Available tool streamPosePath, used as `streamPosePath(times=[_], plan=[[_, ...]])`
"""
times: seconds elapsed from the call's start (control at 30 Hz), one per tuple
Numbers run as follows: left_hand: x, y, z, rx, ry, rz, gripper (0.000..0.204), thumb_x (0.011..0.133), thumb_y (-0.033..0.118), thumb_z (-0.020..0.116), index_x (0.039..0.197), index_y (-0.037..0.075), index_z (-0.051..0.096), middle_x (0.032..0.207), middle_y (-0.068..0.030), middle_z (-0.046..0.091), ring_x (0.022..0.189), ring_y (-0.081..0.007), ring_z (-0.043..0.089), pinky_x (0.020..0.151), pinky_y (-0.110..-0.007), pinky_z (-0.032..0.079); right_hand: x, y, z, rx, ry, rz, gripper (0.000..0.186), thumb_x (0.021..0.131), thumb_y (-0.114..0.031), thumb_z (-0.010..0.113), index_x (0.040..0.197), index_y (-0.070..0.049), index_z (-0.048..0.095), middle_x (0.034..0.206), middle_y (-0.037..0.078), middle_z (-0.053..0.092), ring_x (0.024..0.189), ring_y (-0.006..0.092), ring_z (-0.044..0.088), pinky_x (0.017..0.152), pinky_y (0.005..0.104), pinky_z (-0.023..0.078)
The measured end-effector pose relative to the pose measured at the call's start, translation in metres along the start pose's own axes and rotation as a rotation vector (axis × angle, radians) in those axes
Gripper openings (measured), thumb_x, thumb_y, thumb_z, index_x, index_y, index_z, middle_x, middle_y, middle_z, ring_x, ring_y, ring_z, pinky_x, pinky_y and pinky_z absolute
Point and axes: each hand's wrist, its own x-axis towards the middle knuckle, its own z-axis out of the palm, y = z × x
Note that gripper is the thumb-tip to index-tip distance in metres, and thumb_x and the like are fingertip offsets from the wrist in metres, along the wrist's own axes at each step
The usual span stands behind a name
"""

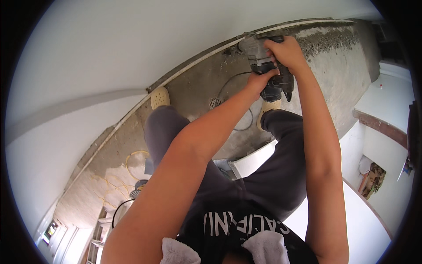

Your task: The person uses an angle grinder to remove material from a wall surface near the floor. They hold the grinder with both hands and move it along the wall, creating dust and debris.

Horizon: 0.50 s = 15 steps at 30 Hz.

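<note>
your right hand point(288, 52) wraps the top of a grey power tool point(263, 61) at one o'clock, grip closed around it; your left hand point(259, 81) clasps its lower body. the tool meets the white wall point(110, 53) above the concrete floor point(334, 75), its cord point(228, 83) trailing below.

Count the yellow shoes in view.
2. One shoe stands on the concrete left of the drill; the other shoe sits below the drill, partly hidden by the forearm.
</note>
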Motion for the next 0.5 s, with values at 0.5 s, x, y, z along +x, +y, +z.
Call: streamPosePath(times=[0.5], plan=[[-0.044, 0.005, -0.018, 0.033, 0.019, 0.063, 0.042, 0.076, 0.016, 0.085, 0.114, 0.008, 0.070, 0.106, -0.0050, 0.073, 0.092, -0.0154, 0.070, 0.082, -0.031, 0.056, -0.046, -0.030, 0.013, 0.170, 0.017, 0.120, 0.027, 0.079, -0.020, 0.072, 0.085, 0.006, 0.068, 0.075, 0.012, 0.068, 0.059, 0.0164, 0.062, 0.051, 0.0320, 0.051]])
